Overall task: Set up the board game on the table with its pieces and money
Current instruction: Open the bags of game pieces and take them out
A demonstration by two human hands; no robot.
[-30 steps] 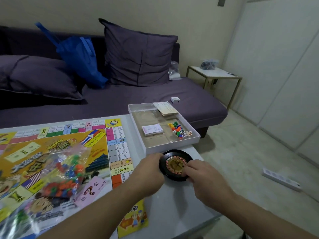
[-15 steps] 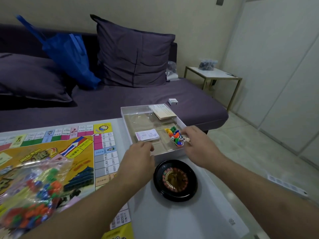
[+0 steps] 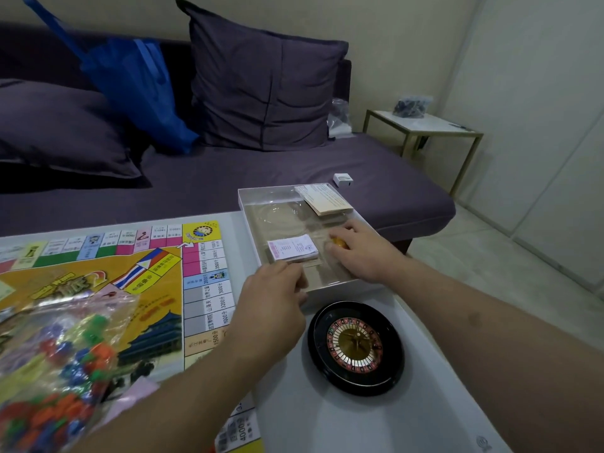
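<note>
Reaching into box (image 3: 251, 220): my hands have left roulette wheel (image 3: 356, 348) on tabletop (image 3: 327, 420). Right hand (image 3: 366, 253) grip clenched on pieces at 3 o'clock; left hand (image 3: 274, 295) pinching box's near wall. Money stack (image 3: 292, 248) still boxed.

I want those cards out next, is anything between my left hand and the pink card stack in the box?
Nothing visible does. The left hand sits at the box's near wall, just short of the pink card stack, which lies uncovered.
</note>
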